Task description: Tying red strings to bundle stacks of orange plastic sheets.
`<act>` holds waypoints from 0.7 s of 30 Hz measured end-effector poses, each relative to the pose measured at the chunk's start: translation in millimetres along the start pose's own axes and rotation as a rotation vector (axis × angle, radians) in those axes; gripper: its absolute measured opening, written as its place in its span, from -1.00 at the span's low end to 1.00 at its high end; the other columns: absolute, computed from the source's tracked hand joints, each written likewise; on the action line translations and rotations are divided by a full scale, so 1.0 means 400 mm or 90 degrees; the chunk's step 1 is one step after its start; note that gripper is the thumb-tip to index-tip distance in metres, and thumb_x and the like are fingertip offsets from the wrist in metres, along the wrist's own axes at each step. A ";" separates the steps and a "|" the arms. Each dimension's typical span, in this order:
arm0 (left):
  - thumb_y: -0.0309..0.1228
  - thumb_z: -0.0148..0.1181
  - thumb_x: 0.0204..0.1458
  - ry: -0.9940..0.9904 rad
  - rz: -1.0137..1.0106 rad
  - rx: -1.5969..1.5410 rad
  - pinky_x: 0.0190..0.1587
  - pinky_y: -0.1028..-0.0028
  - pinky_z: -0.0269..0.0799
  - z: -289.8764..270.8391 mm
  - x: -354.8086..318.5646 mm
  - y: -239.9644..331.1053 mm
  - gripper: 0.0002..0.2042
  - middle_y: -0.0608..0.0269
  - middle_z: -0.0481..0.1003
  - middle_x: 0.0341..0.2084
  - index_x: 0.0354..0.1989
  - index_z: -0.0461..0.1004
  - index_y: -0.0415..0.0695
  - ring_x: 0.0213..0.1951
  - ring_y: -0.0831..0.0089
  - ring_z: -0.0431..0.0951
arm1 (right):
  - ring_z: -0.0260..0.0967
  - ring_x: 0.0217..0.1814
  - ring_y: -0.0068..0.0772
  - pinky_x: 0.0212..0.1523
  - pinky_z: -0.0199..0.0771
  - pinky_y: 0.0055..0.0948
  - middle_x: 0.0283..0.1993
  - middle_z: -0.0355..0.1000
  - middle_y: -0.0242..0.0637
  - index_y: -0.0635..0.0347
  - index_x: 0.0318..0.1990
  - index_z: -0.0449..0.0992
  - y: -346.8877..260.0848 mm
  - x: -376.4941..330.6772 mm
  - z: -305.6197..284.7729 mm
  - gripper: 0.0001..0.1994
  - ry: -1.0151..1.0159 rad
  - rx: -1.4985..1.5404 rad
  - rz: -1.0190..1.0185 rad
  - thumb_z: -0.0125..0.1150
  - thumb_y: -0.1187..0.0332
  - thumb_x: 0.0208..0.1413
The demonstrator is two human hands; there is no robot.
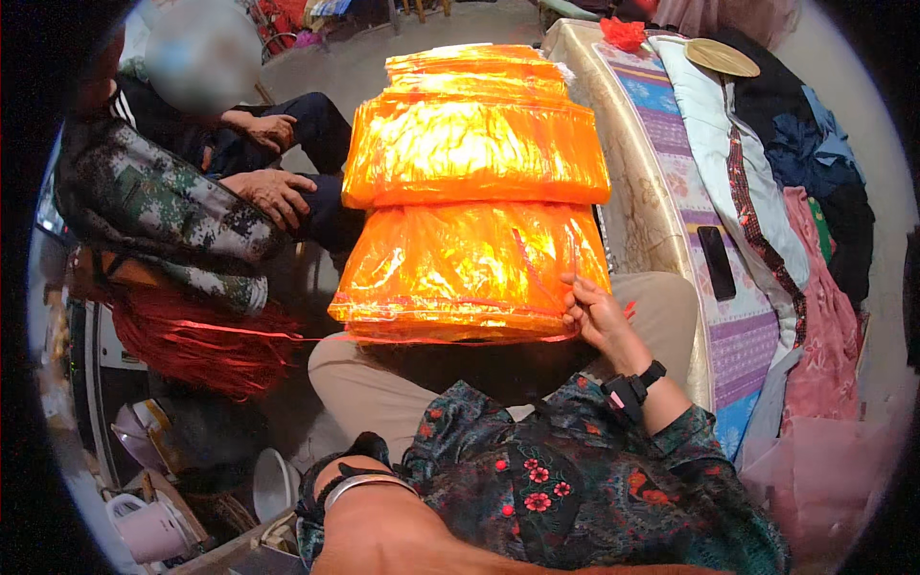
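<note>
A thick stack of shiny orange plastic sheets (470, 259), gathered into tiers, rests across my lap. Along its near edge runs a thin red strip (450, 340), stretching left toward a heap of red strips (211, 335). At the stack's near right corner my right hand (599, 316) is closed in a pinch on the red strip, and a short red end shows beside the palm. My left hand (412, 537), below a silver bangle, is raised very close at the lower edge. Its fingers are out of sight, so what it holds, if anything, cannot be seen.
To the left a person in a camouflage sleeve (182, 211) sits with both hands on their lap. On the right, a cloth-covered bed (661, 144) bears a phone (716, 262), clothes and a round fan (722, 57). A pink mug (151, 529) stands lower left.
</note>
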State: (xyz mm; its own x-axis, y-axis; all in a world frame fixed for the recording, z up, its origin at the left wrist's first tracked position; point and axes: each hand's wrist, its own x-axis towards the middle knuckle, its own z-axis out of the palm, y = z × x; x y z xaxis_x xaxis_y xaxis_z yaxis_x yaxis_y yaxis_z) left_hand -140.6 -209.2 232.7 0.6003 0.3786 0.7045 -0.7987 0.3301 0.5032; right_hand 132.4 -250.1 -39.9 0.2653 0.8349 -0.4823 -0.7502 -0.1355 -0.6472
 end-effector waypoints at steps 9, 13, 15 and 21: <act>-0.25 -0.01 0.03 -0.019 0.004 -0.066 -0.06 0.39 0.22 -0.010 0.000 -0.005 -0.65 0.15 0.47 -0.24 -0.08 0.38 -0.22 -0.24 0.38 0.46 | 0.19 -0.59 -0.58 -0.46 0.36 -0.49 -0.51 0.31 -0.37 0.20 -0.02 0.31 0.002 0.000 0.002 -0.76 -0.005 0.018 -0.005 -0.13 0.35 0.22; -0.25 -0.01 0.02 -0.008 0.005 -0.084 -0.06 0.39 0.21 -0.012 -0.009 -0.009 -0.65 0.16 0.48 -0.25 -0.09 0.38 -0.21 -0.25 0.38 0.46 | 0.21 -0.60 -0.58 -0.48 0.38 -0.46 -0.52 0.32 -0.37 0.20 -0.03 0.31 0.009 -0.005 -0.001 -0.77 0.007 0.022 0.002 -0.14 0.36 0.22; -0.24 0.00 0.02 -0.019 0.011 -0.087 -0.06 0.38 0.20 -0.013 -0.008 -0.010 -0.66 0.16 0.48 -0.25 -0.09 0.38 -0.21 -0.25 0.38 0.46 | 0.21 -0.62 -0.57 -0.49 0.39 -0.45 -0.52 0.31 -0.38 0.20 -0.03 0.31 0.005 -0.001 -0.001 -0.77 -0.036 0.031 -0.027 -0.14 0.36 0.22; -0.24 0.01 0.02 -0.019 0.011 -0.066 -0.06 0.37 0.19 0.004 -0.009 -0.014 -0.66 0.18 0.48 -0.26 -0.10 0.38 -0.20 -0.26 0.38 0.45 | 0.21 -0.63 -0.58 -0.49 0.41 -0.47 -0.53 0.31 -0.37 0.22 -0.02 0.29 -0.007 0.007 0.010 -0.77 -0.001 0.016 0.001 -0.15 0.36 0.22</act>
State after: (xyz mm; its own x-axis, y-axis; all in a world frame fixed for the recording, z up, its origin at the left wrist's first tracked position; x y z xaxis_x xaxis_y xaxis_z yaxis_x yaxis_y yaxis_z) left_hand -138.4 -213.8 228.2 0.5839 0.3594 0.7279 -0.7992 0.4122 0.4375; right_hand 133.0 -245.2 -37.1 0.2639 0.8355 -0.4819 -0.7652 -0.1229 -0.6320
